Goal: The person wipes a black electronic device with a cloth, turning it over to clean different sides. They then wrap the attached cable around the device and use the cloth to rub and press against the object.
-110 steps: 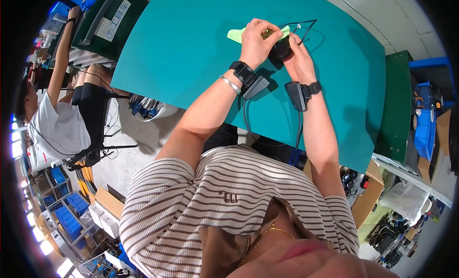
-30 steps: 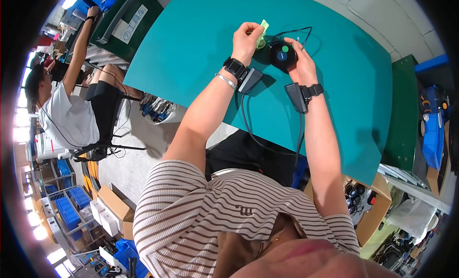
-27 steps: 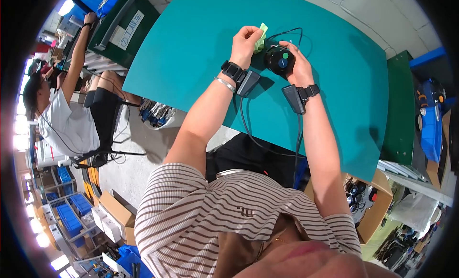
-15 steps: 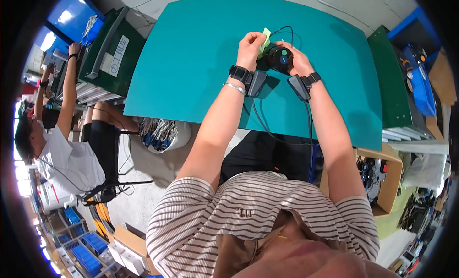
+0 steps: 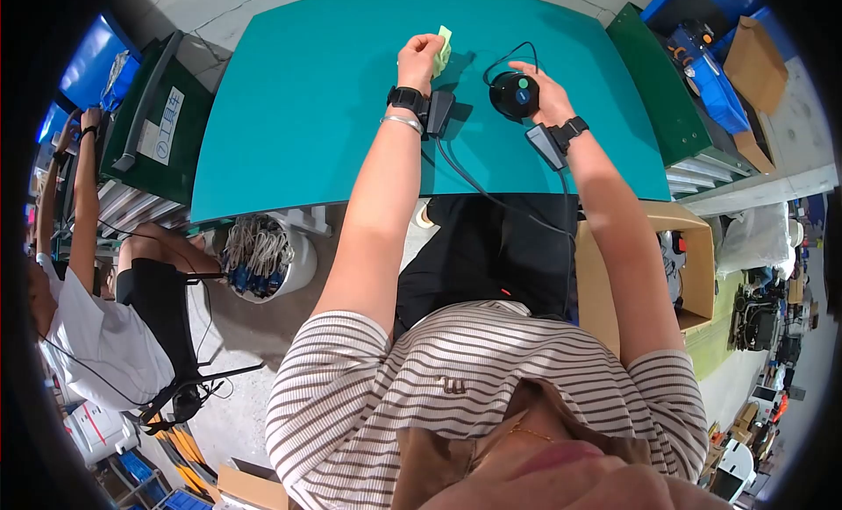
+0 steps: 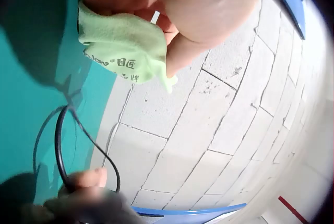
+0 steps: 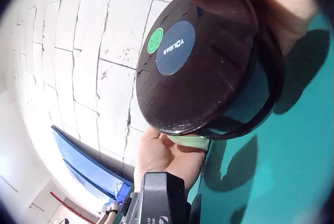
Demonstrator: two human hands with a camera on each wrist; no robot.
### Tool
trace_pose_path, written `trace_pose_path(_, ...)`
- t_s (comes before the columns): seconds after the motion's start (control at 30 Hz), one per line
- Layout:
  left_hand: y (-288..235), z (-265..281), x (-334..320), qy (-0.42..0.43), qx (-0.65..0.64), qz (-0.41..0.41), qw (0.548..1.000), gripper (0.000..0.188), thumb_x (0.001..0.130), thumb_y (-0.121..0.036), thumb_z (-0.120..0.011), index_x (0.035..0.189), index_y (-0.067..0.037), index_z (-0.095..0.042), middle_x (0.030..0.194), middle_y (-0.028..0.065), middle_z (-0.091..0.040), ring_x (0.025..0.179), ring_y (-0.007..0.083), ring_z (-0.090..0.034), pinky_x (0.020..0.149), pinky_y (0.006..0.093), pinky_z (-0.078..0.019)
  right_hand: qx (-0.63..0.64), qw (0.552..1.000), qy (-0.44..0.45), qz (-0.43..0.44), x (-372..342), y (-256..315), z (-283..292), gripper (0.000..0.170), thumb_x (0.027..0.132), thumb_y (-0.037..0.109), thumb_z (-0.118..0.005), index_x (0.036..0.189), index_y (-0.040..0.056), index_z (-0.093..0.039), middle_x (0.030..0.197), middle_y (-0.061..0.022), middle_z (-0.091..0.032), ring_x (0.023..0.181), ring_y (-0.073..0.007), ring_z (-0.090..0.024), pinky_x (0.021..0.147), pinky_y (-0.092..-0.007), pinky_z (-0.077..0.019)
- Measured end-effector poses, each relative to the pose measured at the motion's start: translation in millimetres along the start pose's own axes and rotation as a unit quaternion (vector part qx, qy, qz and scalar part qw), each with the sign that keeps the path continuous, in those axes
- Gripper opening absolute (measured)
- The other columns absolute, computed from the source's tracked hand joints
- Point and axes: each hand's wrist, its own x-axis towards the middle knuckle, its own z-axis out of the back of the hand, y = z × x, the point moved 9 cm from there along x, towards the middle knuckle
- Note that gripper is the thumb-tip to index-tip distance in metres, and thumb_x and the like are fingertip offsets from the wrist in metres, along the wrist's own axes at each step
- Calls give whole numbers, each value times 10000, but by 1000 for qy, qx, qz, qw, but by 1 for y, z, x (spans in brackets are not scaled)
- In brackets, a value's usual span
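Before you spreads a teal tabletop (image 5: 307,115). Over it, your right hand (image 5: 551,99) grips the round black YDLIDAR sensor (image 7: 209,86) by its side; apart from it, your left hand (image 5: 416,63) pinches a printed light-green cloth (image 6: 122,46). The sensor bears a blue label (image 7: 176,47) and smaller green sticker (image 7: 155,40).

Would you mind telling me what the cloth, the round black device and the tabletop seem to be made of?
Cloth: probably microfibre or similar fabric, matte; it folds limply and looks slightly fuzzy.
Device: likely hard plastic, glossy; its dark shell shows bright reflections.
Tabletop: perhaps rubber or vinyl, smooth and fairly matte; it is evenly coloured with little shine, so the material stays open.
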Motion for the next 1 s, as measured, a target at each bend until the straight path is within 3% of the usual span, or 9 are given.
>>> trace_pose_path(0.3,1,-1,3,11,44,-24,999,161,838,-153,-696,930,-29,-647,840,25,-636,738,111,-580,634,255,-472,-71,997,-8,-3,-20,14,17,254,1006,242,-445,1146,99,-601,1014,-11,-570,943,-139,-609,806,-313,-555)
trace_pose_path(0.47,1,-3,-4,-11,-1,-31,999,131,839,-122,-687,908,-23,-635,822,20,-624,722,103,-569,633,247,-467,-68,997,35,2,10,8,24,252,1001,251,-461,1146,111,-612,999,31,-548,898,-91,-587,771,-284,-544)
trace_pose_path(0.57,7,-4,-5,-53,92,-68,992,135,845,-138,-689,915,-30,-648,821,15,-628,728,91,-563,638,234,-459,-86,996,33,-4,26,16,12,251,1002,247,-458,1156,117,-608,984,33,-546,898,-90,-585,771,-286,-544)
trace_pose_path(0.7,5,-5,-9,-108,204,-119,966,154,832,-171,-694,869,-31,-644,757,5,-619,678,88,-549,631,257,-468,-104,993,52,-9,43,21,-9,248,1001,244,-462,1163,122,-605,982,22,-541,919,-103,-591,785,-295,-547)
trace_pose_path(0.8,-4,-12,-17,-125,308,-137,933,142,817,-171,-685,841,-40,-635,755,61,-637,679,164,-602,654,306,-490,-91,994,56,-2,60,19,-9,259,1003,243,-457,1164,95,-596,976,14,-551,893,-94,-602,774,-271,-537)
trace_pose_path(0.93,-10,-18,-23,-96,338,-142,925,144,839,-168,-673,853,-34,-622,794,74,-634,701,171,-605,656,312,-488,-91,995,40,5,59,32,-26,288,1006,262,-453,1192,64,-547,1005,-42,-605,906,-112,-627,778,-264,-532)
trace_pose_path(1.0,-1,-18,-22,-71,255,-110,958,129,877,-160,-646,892,-38,-607,804,44,-619,697,129,-575,640,282,-474,-80,996,40,3,56,32,-28,298,1007,267,-449,1207,59,-529,1029,-68,-621,919,-126,-633,785,-274,-536)
